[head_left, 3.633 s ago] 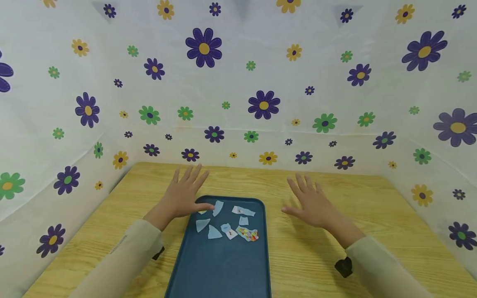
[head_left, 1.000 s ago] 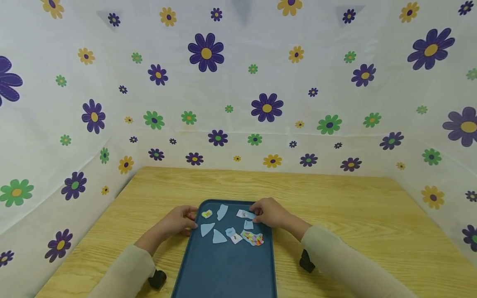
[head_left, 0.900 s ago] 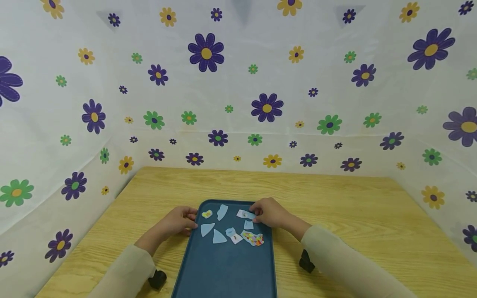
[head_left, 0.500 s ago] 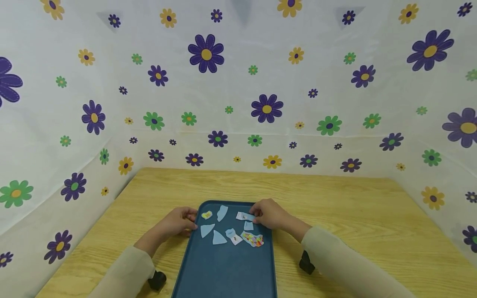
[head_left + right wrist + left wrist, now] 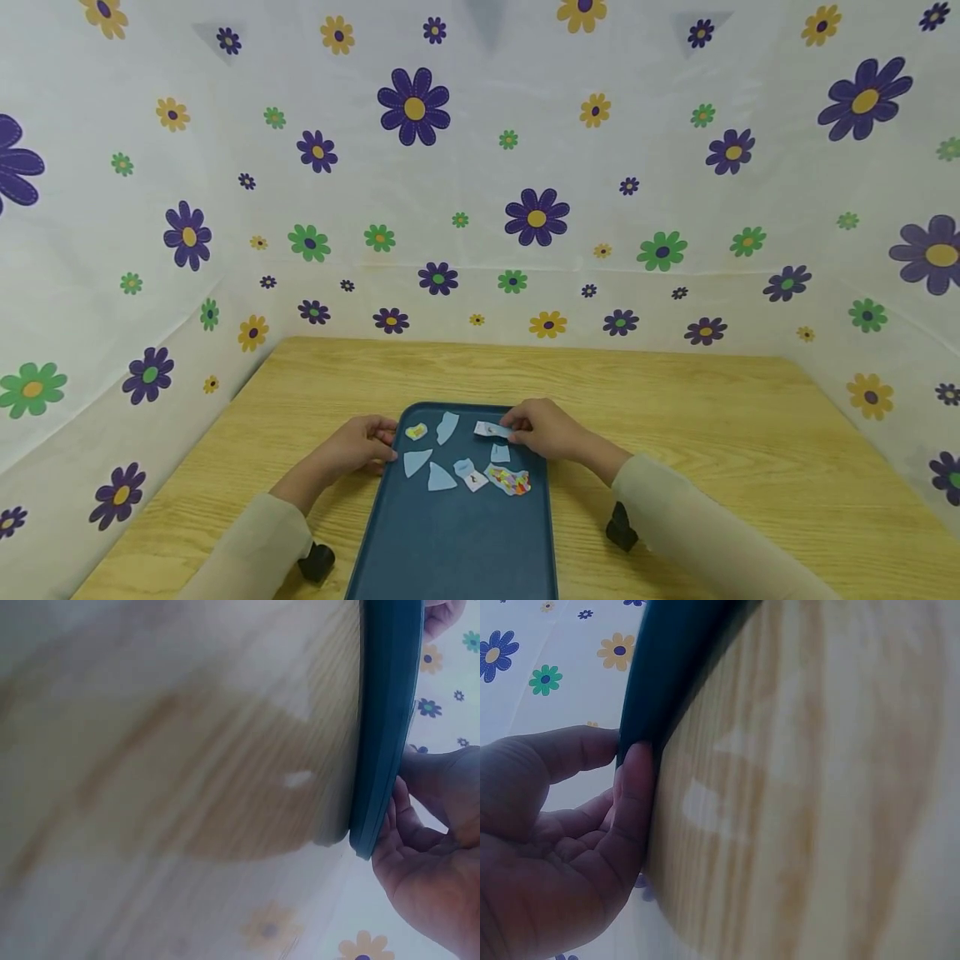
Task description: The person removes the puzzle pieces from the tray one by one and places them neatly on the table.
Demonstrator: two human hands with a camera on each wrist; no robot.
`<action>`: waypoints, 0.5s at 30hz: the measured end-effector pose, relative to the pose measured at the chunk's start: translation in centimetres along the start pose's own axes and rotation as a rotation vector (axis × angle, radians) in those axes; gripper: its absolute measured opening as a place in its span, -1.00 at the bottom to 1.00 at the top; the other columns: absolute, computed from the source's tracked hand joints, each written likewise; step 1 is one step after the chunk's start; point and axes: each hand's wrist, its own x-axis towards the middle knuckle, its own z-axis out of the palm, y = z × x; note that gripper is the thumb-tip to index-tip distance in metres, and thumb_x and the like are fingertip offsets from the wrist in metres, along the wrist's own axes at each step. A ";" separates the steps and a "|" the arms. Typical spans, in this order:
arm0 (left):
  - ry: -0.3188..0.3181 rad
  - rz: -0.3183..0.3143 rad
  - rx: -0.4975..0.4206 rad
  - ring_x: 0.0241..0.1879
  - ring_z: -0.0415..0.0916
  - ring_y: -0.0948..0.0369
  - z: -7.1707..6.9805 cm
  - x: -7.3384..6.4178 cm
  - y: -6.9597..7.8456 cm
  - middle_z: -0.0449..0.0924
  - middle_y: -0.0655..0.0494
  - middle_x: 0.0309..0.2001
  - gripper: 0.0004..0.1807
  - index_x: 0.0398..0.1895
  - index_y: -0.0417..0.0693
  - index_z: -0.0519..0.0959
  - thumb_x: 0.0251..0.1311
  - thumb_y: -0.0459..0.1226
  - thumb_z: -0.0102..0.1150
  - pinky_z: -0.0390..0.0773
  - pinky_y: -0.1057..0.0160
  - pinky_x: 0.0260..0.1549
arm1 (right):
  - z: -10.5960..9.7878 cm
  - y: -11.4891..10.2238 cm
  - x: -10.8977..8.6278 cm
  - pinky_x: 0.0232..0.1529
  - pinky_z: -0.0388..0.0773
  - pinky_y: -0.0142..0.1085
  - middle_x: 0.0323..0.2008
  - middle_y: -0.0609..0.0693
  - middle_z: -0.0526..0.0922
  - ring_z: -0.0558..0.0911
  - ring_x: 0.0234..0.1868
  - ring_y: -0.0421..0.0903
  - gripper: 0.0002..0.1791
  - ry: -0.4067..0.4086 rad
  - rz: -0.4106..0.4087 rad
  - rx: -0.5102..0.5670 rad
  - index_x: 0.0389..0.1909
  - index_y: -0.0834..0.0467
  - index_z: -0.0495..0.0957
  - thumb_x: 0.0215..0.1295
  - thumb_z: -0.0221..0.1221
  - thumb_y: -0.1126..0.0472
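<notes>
A dark blue tray (image 5: 453, 546) lies on the wooden table. My left hand (image 5: 348, 450) holds its left rim; in the left wrist view the thumb and a finger meet at the tray's edge (image 5: 649, 682). Over the far right corner, my right hand (image 5: 551, 429) pinches a flat blue-and-white piece (image 5: 487, 429), whose left end tilts up off the tray. Close below it is a small pale blue piece (image 5: 500, 453). A multicoloured piece (image 5: 508, 479) and a blue-and-white piece (image 5: 471, 475) lie nearer me. The right wrist view hides the pinched piece behind the tray wall.
On the tray's left side lie a yellow-and-white piece (image 5: 416, 432) and pale blue pieces (image 5: 447, 428), two of them roughly triangular. The wooden table (image 5: 675, 400) extends around the tray. A white flowered cloth (image 5: 480, 167) surrounds its back and sides.
Both hands have come down from above the table to the tray. The piece under my right fingers lay flat half a second ago and now tilts up. The left hand has kept still lately.
</notes>
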 end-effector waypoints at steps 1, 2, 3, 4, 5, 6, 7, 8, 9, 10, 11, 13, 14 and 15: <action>0.001 -0.003 -0.001 -0.35 0.50 0.13 0.0 0.0 0.0 0.49 -0.08 -0.23 -0.50 0.15 -0.40 0.43 0.07 -0.53 0.23 0.62 0.18 -0.41 | -0.1 0.1 0.0 -0.26 0.52 -0.31 -0.30 -0.06 0.61 0.50 -0.32 -0.18 -0.78 0.001 -0.007 0.003 -0.06 0.25 0.66 0.29 0.23 0.35; 0.002 -0.006 -0.001 -0.35 0.50 0.13 0.0 0.0 0.0 0.49 -0.08 -0.23 -0.50 0.14 -0.40 0.43 0.07 -0.53 0.23 0.62 0.18 -0.41 | -0.1 0.2 -0.1 -0.25 0.52 -0.32 -0.29 -0.05 0.62 0.50 -0.31 -0.17 -0.77 0.002 -0.009 0.007 -0.05 0.25 0.65 0.29 0.23 0.35; 0.002 -0.007 0.000 -0.35 0.50 0.13 0.0 0.0 0.1 0.49 -0.08 -0.23 -0.50 0.14 -0.40 0.43 0.07 -0.52 0.24 0.62 0.18 -0.41 | -0.2 0.3 -0.1 -0.25 0.52 -0.32 -0.28 -0.05 0.62 0.50 -0.31 -0.17 -0.77 0.005 -0.012 0.013 -0.04 0.24 0.65 0.29 0.23 0.35; 0.001 -0.010 0.001 -0.35 0.50 0.12 0.0 0.1 0.1 0.48 -0.08 -0.23 -0.50 0.14 -0.39 0.43 0.08 -0.52 0.24 0.62 0.18 -0.40 | -0.3 0.4 -0.2 -0.23 0.53 -0.32 -0.26 -0.04 0.63 0.50 -0.30 -0.17 -0.76 0.006 -0.020 0.020 -0.03 0.25 0.65 0.30 0.22 0.35; 0.000 -0.013 0.002 -0.34 0.50 0.12 0.0 0.0 0.1 0.48 -0.08 -0.23 -0.50 0.14 -0.39 0.43 0.08 -0.52 0.24 0.62 0.17 -0.40 | -0.4 0.4 -0.3 -0.21 0.54 -0.31 -0.24 -0.02 0.63 0.51 -0.28 -0.16 -0.75 0.007 -0.027 0.027 -0.02 0.25 0.65 0.30 0.21 0.35; -0.002 -0.015 0.000 -0.34 0.50 0.12 0.0 0.0 0.1 0.48 -0.08 -0.23 -0.50 0.15 -0.39 0.43 0.08 -0.52 0.24 0.62 0.17 -0.39 | -0.5 0.6 -0.3 -0.20 0.54 -0.31 -0.21 -0.01 0.64 0.52 -0.27 -0.16 -0.75 0.006 -0.034 0.034 -0.01 0.25 0.64 0.31 0.21 0.35; -0.003 -0.016 0.000 -0.34 0.49 0.12 -0.1 0.0 0.1 0.48 -0.08 -0.23 -0.50 0.15 -0.39 0.43 0.08 -0.52 0.24 0.62 0.17 -0.39 | -0.6 0.7 -0.4 -0.19 0.55 -0.30 -0.19 0.00 0.64 0.52 -0.26 -0.16 -0.75 0.006 -0.041 0.040 0.00 0.25 0.64 0.32 0.21 0.35; -0.004 -0.017 0.000 -0.34 0.49 0.12 -0.1 0.0 0.1 0.47 -0.08 -0.23 -0.50 0.15 -0.39 0.43 0.08 -0.52 0.24 0.62 0.18 -0.39 | -0.7 0.8 -0.4 -0.18 0.55 -0.30 -0.17 0.00 0.64 0.53 -0.26 -0.16 -0.75 0.009 -0.048 0.047 0.00 0.25 0.64 0.32 0.20 0.35; -0.005 -0.016 -0.002 -0.34 0.49 0.12 -0.1 0.0 0.1 0.47 -0.08 -0.23 -0.50 0.15 -0.39 0.43 0.08 -0.52 0.25 0.62 0.18 -0.39 | -0.8 0.9 -0.5 -0.18 0.56 -0.30 -0.16 -0.01 0.64 0.53 -0.25 -0.16 -0.75 0.010 -0.054 0.053 0.00 0.24 0.63 0.32 0.19 0.36; -0.006 -0.015 -0.004 -0.34 0.49 0.12 -0.1 0.0 0.1 0.47 -0.08 -0.23 -0.50 0.15 -0.39 0.43 0.08 -0.52 0.25 0.62 0.18 -0.39 | -0.9 1.1 -0.5 -0.17 0.56 -0.31 -0.15 -0.01 0.64 0.54 -0.24 -0.17 -0.75 0.010 -0.061 0.058 0.00 0.24 0.63 0.33 0.18 0.36; -0.008 -0.013 -0.005 -0.34 0.49 0.12 -0.1 0.0 0.1 0.47 -0.08 -0.23 -0.49 0.15 -0.39 0.43 0.07 -0.52 0.25 0.62 0.18 -0.39 | -1.0 1.2 -0.6 -0.17 0.56 -0.31 -0.15 -0.01 0.63 0.54 -0.24 -0.17 -0.75 0.010 -0.061 0.066 0.00 0.23 0.63 0.33 0.18 0.36; -0.011 -0.008 -0.005 -0.34 0.49 0.12 -0.1 -0.1 0.1 0.47 -0.08 -0.23 -0.50 0.15 -0.39 0.43 0.07 -0.52 0.25 0.62 0.18 -0.39 | -1.3 1.4 -0.6 -0.16 0.56 -0.30 -0.18 -0.04 0.62 0.54 -0.24 -0.17 -0.76 0.018 -0.062 0.074 0.00 0.22 0.63 0.34 0.17 0.36; -0.015 -0.006 -0.003 -0.34 0.49 0.12 -0.2 -0.1 0.1 0.47 -0.08 -0.23 -0.50 0.15 -0.39 0.43 0.08 -0.52 0.24 0.62 0.18 -0.39 | -1.4 1.5 -0.7 -0.15 0.55 -0.29 -0.18 -0.05 0.62 0.54 -0.24 -0.17 -0.76 0.021 -0.062 0.074 0.00 0.21 0.63 0.35 0.17 0.36; -0.019 -0.005 -0.003 -0.34 0.49 0.12 -0.2 -0.1 0.1 0.48 -0.08 -0.23 -0.50 0.15 -0.39 0.43 0.08 -0.51 0.25 0.63 0.18 -0.38 | -1.6 1.6 -0.7 -0.14 0.55 -0.28 -0.18 -0.06 0.62 0.54 -0.23 -0.17 -0.76 0.023 -0.061 0.078 0.01 0.21 0.63 0.35 0.16 0.36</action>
